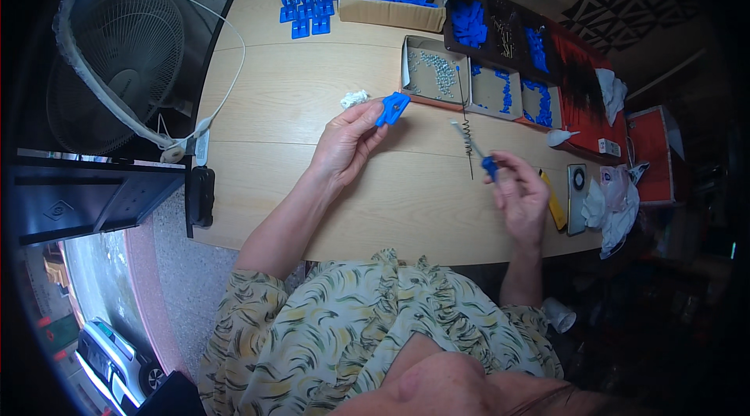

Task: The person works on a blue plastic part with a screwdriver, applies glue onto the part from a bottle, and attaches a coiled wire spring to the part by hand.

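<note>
My left hand [351, 139] pinches a flat blue plastic part [393, 109] between thumb and fingers, raised over the table. A small hole or fitting shows in its middle. In my right hand [519, 199], to the right, is a screwdriver [489, 167] with a blue handle; its thin pale shaft points up and to the left, and the grip is partly hidden by my fingers. Just beyond the shaft lies a black coiled wire [467, 135] with long straight ends. A crumpled white wad [354, 99] rests behind my left hand.
Finished-looking blue pieces with black coils [305, 14] stand at the back left. An open carton [394, 14] holds many blue parts. Shallow boxes of small silvery pieces [436, 74] and blue bits [539, 103] line the right. A phone [576, 199] lies near right; a fan [117, 72] stands left.
</note>
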The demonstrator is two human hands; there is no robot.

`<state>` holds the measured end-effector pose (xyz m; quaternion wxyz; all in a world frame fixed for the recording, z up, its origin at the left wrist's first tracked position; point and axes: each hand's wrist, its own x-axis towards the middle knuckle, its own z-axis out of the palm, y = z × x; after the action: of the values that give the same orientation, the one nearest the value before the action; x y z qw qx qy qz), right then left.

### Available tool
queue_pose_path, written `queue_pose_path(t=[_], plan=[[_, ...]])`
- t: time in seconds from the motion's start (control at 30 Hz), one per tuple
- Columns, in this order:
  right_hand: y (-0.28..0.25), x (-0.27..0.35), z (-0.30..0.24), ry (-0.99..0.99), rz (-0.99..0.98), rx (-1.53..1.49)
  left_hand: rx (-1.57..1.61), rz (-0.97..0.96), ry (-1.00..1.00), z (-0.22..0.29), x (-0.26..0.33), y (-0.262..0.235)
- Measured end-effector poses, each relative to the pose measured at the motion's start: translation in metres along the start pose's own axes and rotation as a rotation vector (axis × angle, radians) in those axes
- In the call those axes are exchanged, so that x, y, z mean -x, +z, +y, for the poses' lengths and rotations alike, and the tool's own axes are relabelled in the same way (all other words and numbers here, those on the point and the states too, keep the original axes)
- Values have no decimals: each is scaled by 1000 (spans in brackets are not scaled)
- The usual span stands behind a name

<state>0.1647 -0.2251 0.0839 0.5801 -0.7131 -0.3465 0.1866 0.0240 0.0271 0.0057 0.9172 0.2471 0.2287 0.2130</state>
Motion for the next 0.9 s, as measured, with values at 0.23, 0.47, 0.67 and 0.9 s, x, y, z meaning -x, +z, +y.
queue_pose_path(t=[0.23, 0.47, 0.67, 0.9], plan=[[44, -10, -8, -220, -1, 317, -47, -15, -6, -2, 2, 5], [48, -13, -9, -275, 2, 351, -84, -6, 12, -1, 7, 10], [45, -17, -9, -302, -23, 393, -111, -11, 15, -2, 4, 7], [43, -18, -7, -303, -13, 397, -187, -21, 55, -3, 4, 6]])
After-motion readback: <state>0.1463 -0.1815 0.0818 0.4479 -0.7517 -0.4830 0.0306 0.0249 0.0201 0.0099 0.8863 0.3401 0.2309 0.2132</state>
